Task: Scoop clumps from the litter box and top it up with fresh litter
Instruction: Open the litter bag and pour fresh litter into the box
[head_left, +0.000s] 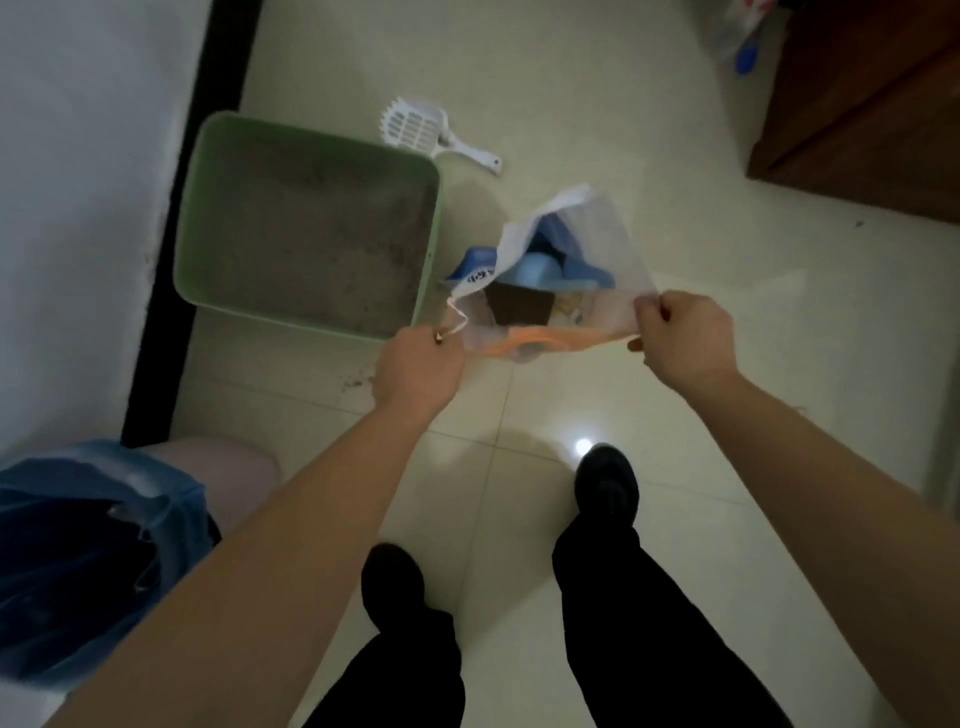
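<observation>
A green litter box (435, 218) filled with grey litter sits on the tiled floor by the wall. A white slotted scoop (415, 127) lies on the floor just beyond it. To the right of the box stands an open litter bag (587, 234), white with blue and orange print. My left hand (418, 366) pinches the bag's near left edge beside a loose white string. My right hand (685, 335) pinches the near right edge, and the mouth is stretched open between them.
A bin lined with a blue bag (98, 551) stands at the lower left by the wall. A dark wooden cabinet (857, 104) fills the upper right. A blue item (746, 60) lies near it. My feet (608, 486) stand on the tiles. Litter crumbs (356, 382) dot the floor.
</observation>
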